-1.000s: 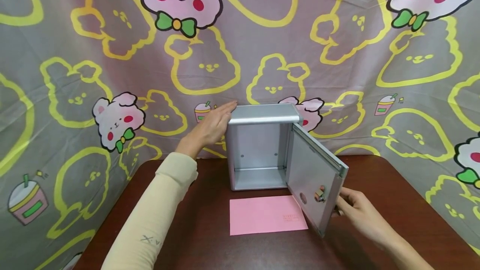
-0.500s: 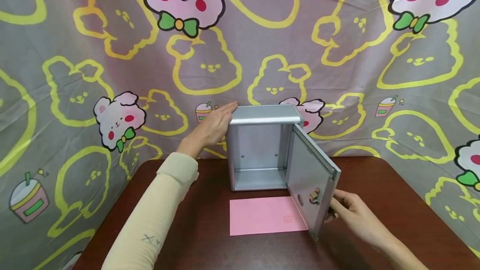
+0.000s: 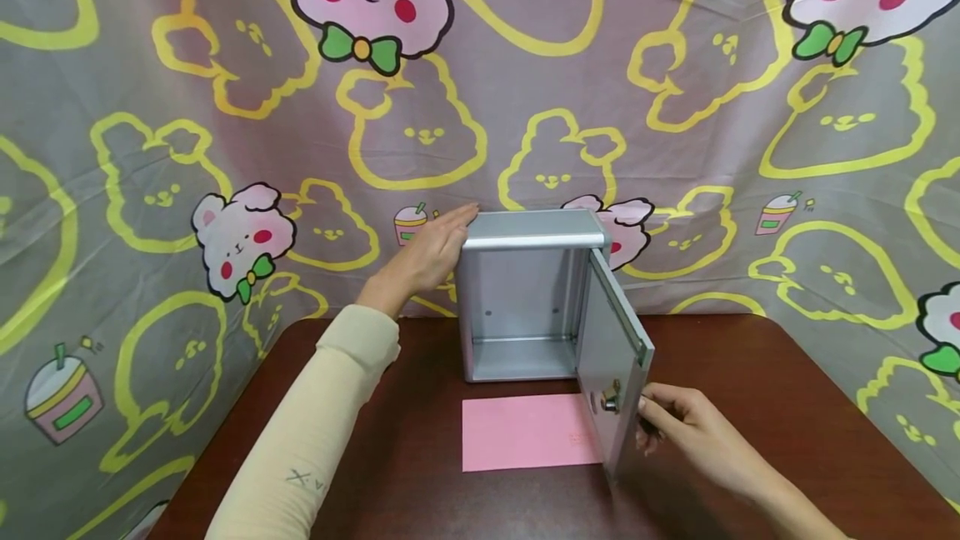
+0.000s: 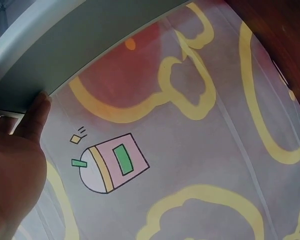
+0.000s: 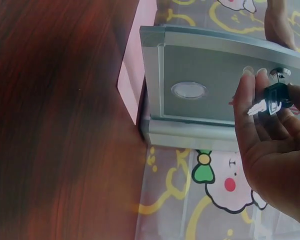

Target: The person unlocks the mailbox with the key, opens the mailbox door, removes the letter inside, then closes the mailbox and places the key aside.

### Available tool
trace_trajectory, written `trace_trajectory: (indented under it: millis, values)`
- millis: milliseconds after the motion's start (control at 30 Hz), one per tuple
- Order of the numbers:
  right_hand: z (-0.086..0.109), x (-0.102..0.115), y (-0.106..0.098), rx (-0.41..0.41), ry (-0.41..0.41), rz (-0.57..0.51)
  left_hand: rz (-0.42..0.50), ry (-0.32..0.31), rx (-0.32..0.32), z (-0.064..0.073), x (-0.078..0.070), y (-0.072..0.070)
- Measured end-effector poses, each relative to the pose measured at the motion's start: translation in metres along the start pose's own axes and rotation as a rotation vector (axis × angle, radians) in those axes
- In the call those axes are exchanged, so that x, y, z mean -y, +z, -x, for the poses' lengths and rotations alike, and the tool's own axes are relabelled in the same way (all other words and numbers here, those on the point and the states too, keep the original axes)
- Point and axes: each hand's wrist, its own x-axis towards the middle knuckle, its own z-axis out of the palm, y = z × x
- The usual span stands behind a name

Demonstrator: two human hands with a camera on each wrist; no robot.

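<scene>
A silvery metal mailbox point(image 3: 536, 227) stands upright on the table, its door point(image 3: 613, 340) swung partway out on the right side. On its top left edge rests my left hand point(image 3: 429, 255), fingers extended; the left wrist view shows the fingertips at the box edge. My right hand point(image 3: 693, 427) is at the door's outer face. There it pinches a black-headed key point(image 5: 276, 95) at the lock point(image 5: 280, 75), and a second key point(image 5: 257, 107) dangles beside it. The lock's inner latch point(image 3: 611, 398) shows on the door's inside. A pink envelope point(image 3: 525, 433) lies before the box, partly hidden by the door.
The dark reddish-brown table point(image 3: 750, 373) carries the box and envelope. A cartoon-patterned cloth point(image 3: 420, 132) hangs close behind and on both sides. An oval window point(image 5: 189, 90) sits in the door's outer face.
The door has swung inward, to the left, with my right hand following at the lock. It now covers more of the envelope. My left hand has stayed on the box.
</scene>
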Motion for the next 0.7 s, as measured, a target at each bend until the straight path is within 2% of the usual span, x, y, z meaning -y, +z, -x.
trace_trajectory:
  millis: [200, 367, 567, 700]
  values:
    - [-0.007, 0.000, 0.008, 0.025, -0.066, -0.009, -0.004, -0.013, 0.016, -0.001, 0.000, 0.000]
    - [-0.016, 0.005, 0.017, 0.056, -0.053, -0.020, -0.005, -0.021, 0.019, 0.000, 0.000, 0.000]
    - [-0.030, 0.013, 0.033, 0.052, -0.011, 0.021, 0.000, -0.025, 0.018, -0.001, 0.000, -0.001]
    - [-0.038, 0.016, 0.043, 0.032, -0.038, 0.050, 0.009, -0.031, 0.025, 0.000, -0.001, -0.001]
